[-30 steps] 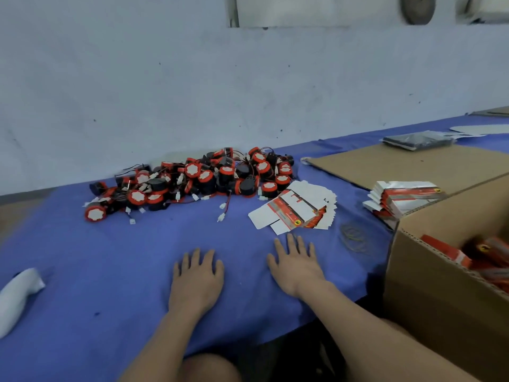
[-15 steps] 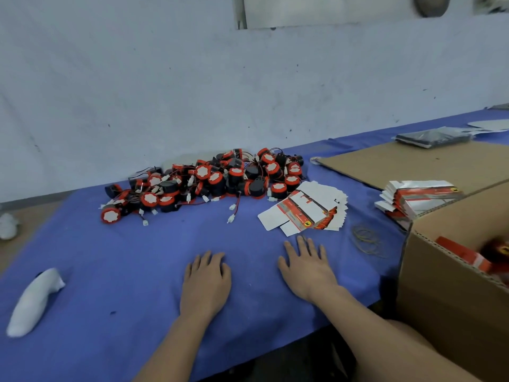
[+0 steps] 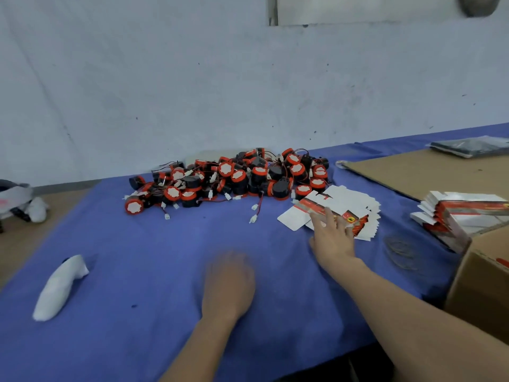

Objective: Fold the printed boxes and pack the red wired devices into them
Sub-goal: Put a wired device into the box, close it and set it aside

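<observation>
A heap of red and black wired devices [image 3: 231, 180] with white connectors lies at the back of the blue table. To its right a fanned stack of flat printed boxes [image 3: 347, 205] lies white side up. My right hand [image 3: 333, 238] reaches onto the stack's near edge with its fingers stretched out and touching the top box. Blurred by motion, my left hand [image 3: 228, 282] hovers low over the blue cloth and holds nothing; its fingers are hard to make out.
A second bundle of flat printed boxes [image 3: 462, 216] sits at the right beside an open cardboard carton [image 3: 482, 282]. Rubber bands [image 3: 399, 250] lie near it. A cardboard sheet [image 3: 413, 172] lies behind, a white bundle [image 3: 59, 289] at left.
My right hand has moved forward from the cloth onto the stack of flat boxes. My left hand has shifted and is now blurred. The view has tilted left.
</observation>
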Available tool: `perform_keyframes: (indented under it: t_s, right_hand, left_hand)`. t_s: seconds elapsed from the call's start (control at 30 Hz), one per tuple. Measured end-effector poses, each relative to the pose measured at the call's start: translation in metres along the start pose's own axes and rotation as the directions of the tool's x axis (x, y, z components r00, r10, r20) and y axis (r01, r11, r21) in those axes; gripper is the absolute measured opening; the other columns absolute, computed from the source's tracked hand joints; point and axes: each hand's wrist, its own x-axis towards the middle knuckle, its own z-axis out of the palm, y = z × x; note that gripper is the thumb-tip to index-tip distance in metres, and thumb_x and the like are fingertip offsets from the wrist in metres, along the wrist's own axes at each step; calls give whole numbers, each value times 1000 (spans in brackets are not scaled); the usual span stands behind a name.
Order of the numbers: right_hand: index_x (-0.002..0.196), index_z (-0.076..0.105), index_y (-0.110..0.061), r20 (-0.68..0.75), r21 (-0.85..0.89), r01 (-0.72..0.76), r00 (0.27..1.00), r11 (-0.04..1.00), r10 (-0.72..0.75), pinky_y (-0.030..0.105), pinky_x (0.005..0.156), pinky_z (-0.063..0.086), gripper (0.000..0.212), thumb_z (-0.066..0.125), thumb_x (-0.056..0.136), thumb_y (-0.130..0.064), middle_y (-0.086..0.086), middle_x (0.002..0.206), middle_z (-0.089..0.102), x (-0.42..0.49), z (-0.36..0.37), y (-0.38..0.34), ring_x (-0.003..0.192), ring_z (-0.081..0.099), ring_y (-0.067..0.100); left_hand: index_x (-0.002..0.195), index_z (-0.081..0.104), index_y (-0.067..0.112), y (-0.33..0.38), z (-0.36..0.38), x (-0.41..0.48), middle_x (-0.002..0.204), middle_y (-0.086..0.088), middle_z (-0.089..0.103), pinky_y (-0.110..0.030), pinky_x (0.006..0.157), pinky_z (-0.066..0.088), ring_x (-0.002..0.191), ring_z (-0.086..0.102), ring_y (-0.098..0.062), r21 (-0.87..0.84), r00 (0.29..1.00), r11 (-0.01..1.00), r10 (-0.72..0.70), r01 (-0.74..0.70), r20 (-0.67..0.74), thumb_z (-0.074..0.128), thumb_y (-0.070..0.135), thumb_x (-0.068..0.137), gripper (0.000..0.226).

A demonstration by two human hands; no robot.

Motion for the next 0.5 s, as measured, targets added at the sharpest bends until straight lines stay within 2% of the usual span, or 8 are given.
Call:
perform_keyframes:
  t_s: [0.03, 0.1, 0.2, 0.33, 0.43, 0.5]
  right_hand:
    - [158, 13, -24, 23, -52, 22, 1000, 998, -20, 53, 121, 11, 60, 39, 105, -24, 9, 168, 4, 5, 1, 1, 153, 5, 38]
    - [155, 24, -22, 60, -128, 61, 997, 990, -54, 53, 122, 8, 52, 35, 105, -20, 8, 165, 19, 14, 2, 3, 153, 10, 34]
    - [141, 43, -20, 5, -278, 107, 994, 955, -110, 54, 121, 13, 40, 41, 101, -15, 8, 147, 44, 17, 1, 1, 141, 35, 29]
    - [138, 48, -22, -77, -402, 172, 972, 899, -220, 48, 118, 21, 39, 49, 99, -15, 5, 138, 50, 8, 5, 2, 130, 47, 27]
    - [141, 44, -26, -175, -285, 147, 964, 947, -202, 40, 111, 32, 44, 50, 99, -14, 1, 139, 51, 1, 4, 1, 128, 49, 25]
    - [140, 46, -24, -283, -59, 135, 948, 989, -146, 38, 100, 42, 46, 52, 98, -7, 1, 136, 54, 0, -3, -4, 124, 51, 26]
  left_hand:
    - [143, 43, 28, 0, 1, 0, 154, 3, 36, -36, 121, 16, 144, 27, -18, -1, 1000, 1000, 0, 0, -3, 31, 33, 104, 41]
    - [141, 44, 28, -1, 2, 1, 153, 4, 37, -36, 120, 17, 143, 27, -18, -9, 1000, 1000, -5, 5, -9, 31, 33, 103, 40]
    - [138, 45, 30, -3, 4, 3, 151, 4, 38, -35, 120, 17, 141, 28, -18, -22, 1000, 1000, -13, 13, -24, 31, 33, 102, 38]
    - [137, 46, 30, -4, 5, 3, 150, 4, 38, -33, 120, 16, 141, 28, -17, -31, 999, 999, -14, 13, -34, 31, 34, 102, 38]
    - [138, 46, 29, -5, 4, 3, 149, 4, 39, -33, 119, 17, 140, 29, -17, -20, 999, 1000, -1, 0, -43, 32, 33, 102, 39]
    - [139, 45, 27, -5, 3, 3, 149, 4, 41, -33, 119, 18, 139, 31, -17, -32, 999, 999, 2, -4, -47, 33, 32, 102, 40]
